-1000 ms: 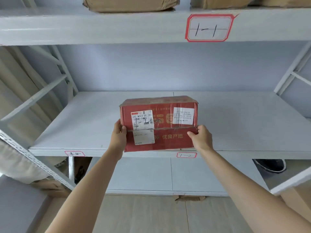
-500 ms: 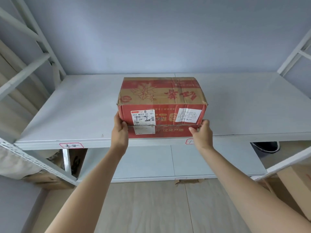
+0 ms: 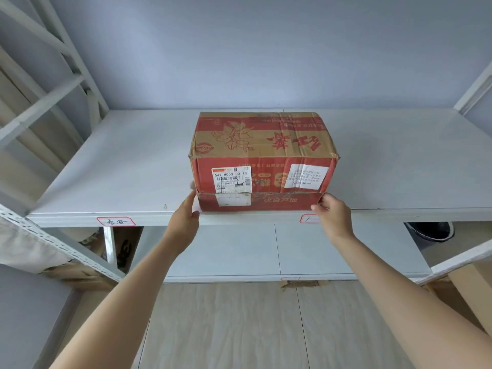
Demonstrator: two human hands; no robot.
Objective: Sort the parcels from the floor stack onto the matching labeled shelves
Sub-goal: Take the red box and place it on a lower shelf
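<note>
A red and brown cardboard parcel (image 3: 262,158) with white shipping labels rests flat on the white middle shelf (image 3: 119,166), its front face near the shelf's front edge. My left hand (image 3: 186,219) is at the parcel's lower left corner, fingers apart, barely touching it. My right hand (image 3: 332,217) is at the lower right corner, fingertips against the box. Behind my right hand a red-bordered shelf label (image 3: 306,218) is partly covered. Another red-bordered label (image 3: 116,221) sits on the shelf edge at the left.
White rack uprights and braces (image 3: 48,102) stand at the left and right. A lower shelf (image 3: 239,251) lies beneath. A dark round container (image 3: 431,231) sits at the lower right. Brown cardboard (image 3: 468,288) leans at the far right. Pale wood-look floor is below.
The parcel went from held at the shelf's front edge to resting further in on the shelf. My hands have loosened and slipped back to its lower front corners. The view has tilted down.
</note>
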